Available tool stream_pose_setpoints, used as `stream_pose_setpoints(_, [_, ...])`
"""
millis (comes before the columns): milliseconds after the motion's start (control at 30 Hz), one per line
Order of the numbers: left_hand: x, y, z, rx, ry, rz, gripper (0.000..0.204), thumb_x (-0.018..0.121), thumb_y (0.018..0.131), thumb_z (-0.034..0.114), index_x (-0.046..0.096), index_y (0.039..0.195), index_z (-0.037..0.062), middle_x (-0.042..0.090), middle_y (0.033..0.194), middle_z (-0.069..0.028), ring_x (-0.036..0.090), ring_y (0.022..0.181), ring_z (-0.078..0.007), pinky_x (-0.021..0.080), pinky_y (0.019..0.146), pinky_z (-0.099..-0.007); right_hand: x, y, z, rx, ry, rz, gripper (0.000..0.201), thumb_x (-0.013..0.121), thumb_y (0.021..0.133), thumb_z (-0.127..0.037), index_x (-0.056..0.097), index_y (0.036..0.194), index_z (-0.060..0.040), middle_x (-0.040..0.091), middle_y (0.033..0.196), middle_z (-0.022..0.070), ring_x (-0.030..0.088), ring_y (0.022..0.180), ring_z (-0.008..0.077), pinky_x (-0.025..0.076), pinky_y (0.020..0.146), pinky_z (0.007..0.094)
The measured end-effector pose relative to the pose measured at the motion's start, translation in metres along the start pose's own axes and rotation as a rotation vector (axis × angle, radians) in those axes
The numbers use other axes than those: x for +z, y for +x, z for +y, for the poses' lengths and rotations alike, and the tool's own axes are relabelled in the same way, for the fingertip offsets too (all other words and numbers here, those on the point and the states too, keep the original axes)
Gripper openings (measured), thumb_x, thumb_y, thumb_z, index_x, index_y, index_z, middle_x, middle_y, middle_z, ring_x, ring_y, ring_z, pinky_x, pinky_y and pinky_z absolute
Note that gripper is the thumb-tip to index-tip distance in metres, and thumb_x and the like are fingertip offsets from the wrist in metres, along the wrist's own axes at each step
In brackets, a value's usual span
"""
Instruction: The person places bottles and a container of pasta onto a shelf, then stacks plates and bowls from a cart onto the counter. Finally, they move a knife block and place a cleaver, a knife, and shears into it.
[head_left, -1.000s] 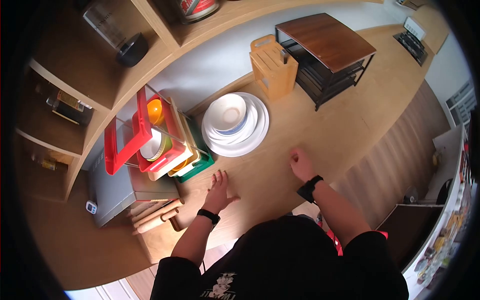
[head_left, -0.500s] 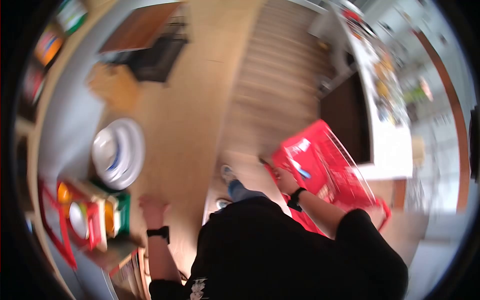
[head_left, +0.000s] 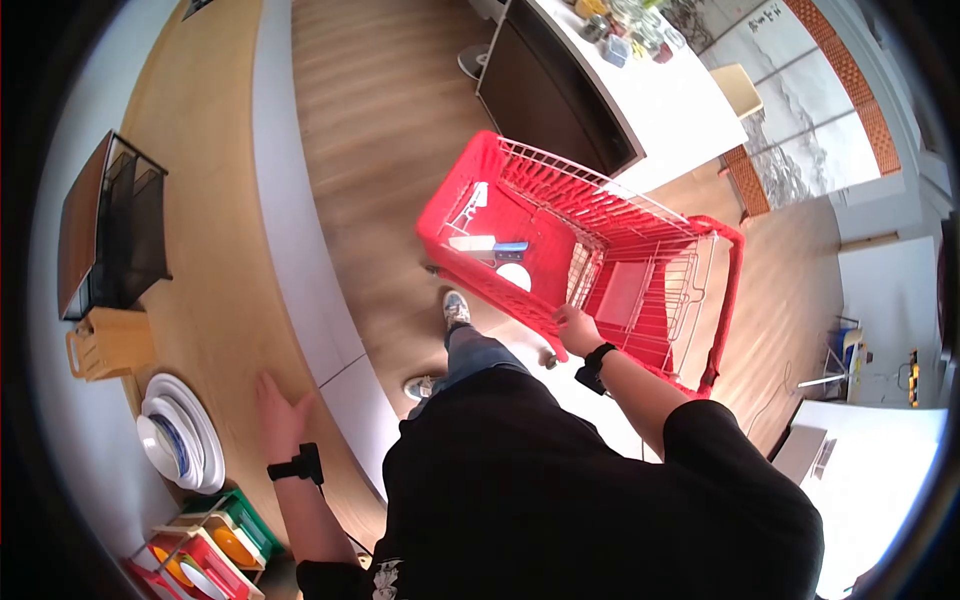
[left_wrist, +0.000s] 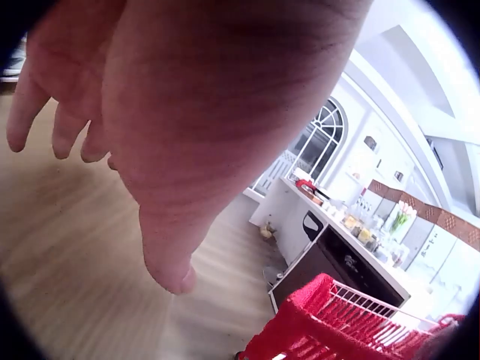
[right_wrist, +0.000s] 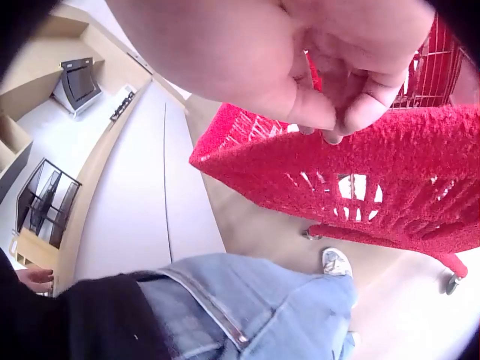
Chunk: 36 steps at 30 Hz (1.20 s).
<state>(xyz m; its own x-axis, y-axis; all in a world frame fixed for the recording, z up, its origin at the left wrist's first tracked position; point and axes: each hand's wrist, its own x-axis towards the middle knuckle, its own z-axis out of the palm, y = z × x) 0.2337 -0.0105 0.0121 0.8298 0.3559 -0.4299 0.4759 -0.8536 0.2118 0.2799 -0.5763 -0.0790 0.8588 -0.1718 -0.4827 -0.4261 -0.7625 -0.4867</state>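
Observation:
My right hand (head_left: 578,330) is at the near rim of a red shopping cart (head_left: 625,290). In the right wrist view its thumb and fingers (right_wrist: 367,112) curl over the cart's fuzzy red edge and pinch it. Inside the cart lie a knife with a blue handle (head_left: 510,247), a white round item (head_left: 514,276) and a small white item (head_left: 478,195). My left hand (head_left: 283,415) is over the wooden counter (head_left: 215,250), its fingers spread and holding nothing. In the left wrist view the thumb (left_wrist: 169,259) points down, apart from the other fingers.
Along the counter stand stacked white plates (head_left: 210,440), a wooden block (head_left: 118,343), a dark rack with a brown top (head_left: 130,230) and coloured bins (head_left: 235,530). Beyond the cart is a white island (head_left: 670,130) bearing jars. Wood floor (head_left: 370,150) lies between.
The view has turned right, from the counter to the cart. My right hand has gone from above the counter to the cart's rim. My left hand stays over the counter.

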Motion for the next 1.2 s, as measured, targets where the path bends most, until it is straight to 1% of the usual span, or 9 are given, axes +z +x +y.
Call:
stream_pose_setpoints(167, [0.014, 0.049, 0.011, 0.005, -0.034, -0.007, 0.101, 0.085, 0.075, 0.020, 0.025, 0.151, -0.0099, 0.029, 0.156, -0.0316, 0.025, 0.146, -0.0436, 0.026, 0.121, -0.0432, -0.050, 0.023, -0.018, -0.042, 0.053, 0.019, 0.027, 0.053, 0.084, -0.002, 0.066, 0.107, -0.0019, 0.072, 0.102, 0.0177, 0.069, 0.099, 0.0342, 0.055, 0.088, 0.0406])
stream_pose_setpoints(233, [0.022, 0.064, -0.007, -0.014, -0.038, -0.029, 0.100, 0.086, 0.074, 0.020, 0.027, 0.150, -0.0097, 0.029, 0.155, -0.0319, 0.026, 0.146, -0.0433, 0.026, 0.121, -0.0424, -0.071, 0.040, -0.023, -0.079, 0.086, 0.061, 0.026, 0.054, 0.084, -0.003, 0.066, 0.107, -0.0015, 0.072, 0.100, 0.0174, 0.070, 0.098, 0.0328, 0.055, 0.087, 0.0387])
stream_pose_setpoints(367, [0.022, 0.059, -0.007, -0.036, -0.047, 0.031, 0.097, 0.087, 0.072, 0.017, 0.033, 0.149, -0.0068, 0.032, 0.155, -0.0311, 0.033, 0.144, -0.0417, 0.029, 0.120, -0.0415, -0.099, 0.095, -0.031, -0.096, 0.118, 0.048, 0.023, 0.058, 0.086, -0.009, 0.066, 0.106, -0.0018, 0.072, 0.098, 0.0179, 0.070, 0.096, 0.0338, 0.055, 0.086, 0.0414])
stream_pose_setpoints(533, [0.016, 0.053, -0.005, -0.078, -0.109, -0.005, 0.097, 0.085, 0.072, 0.012, 0.032, 0.153, 0.0000, 0.035, 0.155, -0.0276, 0.043, 0.139, -0.0394, 0.039, 0.110, -0.0395, -0.040, 0.208, 0.034, -0.134, -0.035, -0.124, 0.024, 0.062, 0.087, -0.022, 0.067, 0.105, -0.0065, 0.072, 0.099, 0.0177, 0.069, 0.097, 0.0383, 0.055, 0.086, 0.0475])
stream_pose_setpoints(667, [0.011, 0.047, 0.013, -0.209, -0.109, -0.027, 0.099, 0.084, 0.074, 0.008, 0.028, 0.157, 0.0093, 0.040, 0.154, -0.0236, 0.049, 0.136, -0.0347, 0.045, 0.101, -0.0348, 0.048, 0.276, 0.097, -0.045, -0.274, -0.332, 0.027, 0.059, 0.090, -0.024, 0.068, 0.108, -0.0072, 0.071, 0.107, 0.0209, 0.068, 0.102, 0.0406, 0.055, 0.089, 0.0499])
stream_pose_setpoints(767, [0.010, 0.047, 0.013, -0.324, -0.180, -0.072, 0.101, 0.082, 0.075, 0.006, 0.025, 0.159, 0.0141, 0.035, 0.159, -0.0172, 0.045, 0.138, -0.0296, 0.046, 0.101, -0.0350, 0.107, 0.309, 0.137, 0.116, -0.419, -0.529, 0.030, 0.057, 0.091, -0.022, 0.066, 0.116, -0.0077, 0.068, 0.117, 0.0231, 0.064, 0.112, 0.0413, 0.054, 0.093, 0.0514])
stream_pose_setpoints(833, [0.007, 0.050, 0.018, -0.377, -0.255, -0.093, 0.102, 0.079, 0.076, 0.000, 0.023, 0.160, 0.0161, 0.024, 0.165, -0.0116, 0.037, 0.144, -0.0278, 0.044, 0.106, -0.0397, 0.123, 0.320, 0.128, 0.178, -0.443, -0.536, 0.031, 0.056, 0.091, -0.021, 0.066, 0.118, -0.0087, 0.067, 0.120, 0.0223, 0.063, 0.115, 0.0411, 0.053, 0.095, 0.0512])
stream_pose_setpoints(967, [0.009, 0.047, 0.014, -0.445, -0.366, -0.066, 0.099, 0.074, 0.078, -0.005, 0.022, 0.160, 0.0178, 0.023, 0.165, -0.0096, 0.032, 0.147, -0.0292, 0.038, 0.114, -0.0445, 0.146, 0.334, 0.125, 0.280, -0.411, -0.512, 0.035, 0.056, 0.090, -0.018, 0.060, 0.123, -0.0059, 0.063, 0.125, 0.0235, 0.059, 0.119, 0.0436, 0.051, 0.098, 0.0506])
stream_pose_setpoints(1200, [0.008, 0.047, 0.023, -0.462, -0.363, -0.037, 0.099, 0.071, 0.077, -0.008, 0.023, 0.160, 0.0191, 0.027, 0.163, -0.0095, 0.033, 0.146, -0.0285, 0.038, 0.114, -0.0465, 0.171, 0.346, 0.118, 0.380, -0.391, -0.431, 0.041, 0.057, 0.091, -0.015, 0.047, 0.129, -0.0023, 0.062, 0.120, 0.0262, 0.060, 0.117, 0.0457, 0.052, 0.097, 0.0520])
